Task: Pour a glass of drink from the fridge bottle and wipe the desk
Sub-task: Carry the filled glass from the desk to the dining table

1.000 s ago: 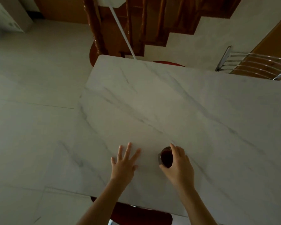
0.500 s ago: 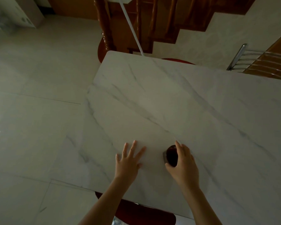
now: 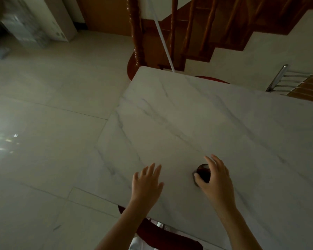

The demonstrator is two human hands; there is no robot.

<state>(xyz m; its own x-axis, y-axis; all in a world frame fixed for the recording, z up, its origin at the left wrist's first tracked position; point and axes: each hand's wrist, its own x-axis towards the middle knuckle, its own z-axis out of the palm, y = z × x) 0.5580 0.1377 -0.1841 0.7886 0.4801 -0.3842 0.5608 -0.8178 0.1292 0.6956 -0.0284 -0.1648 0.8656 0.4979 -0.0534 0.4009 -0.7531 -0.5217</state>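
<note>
- The glass of dark drink stands on the desk near its front edge.
- The right hand cups its right side, fingers spread loosely around it; whether they touch is unclear.
- The left hand lies spread to its left, apart.
- A metal chair stands beyond the far edge.

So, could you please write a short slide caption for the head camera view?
Right hand around a glass of dark drink on a marble table; left hand open beside it.

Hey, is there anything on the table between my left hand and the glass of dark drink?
Nothing visible. The left hand is spread above bare marble table, and the stretch between it and the glass is bare tabletop. Only the right hand is at the glass, curled around its far side.
</note>
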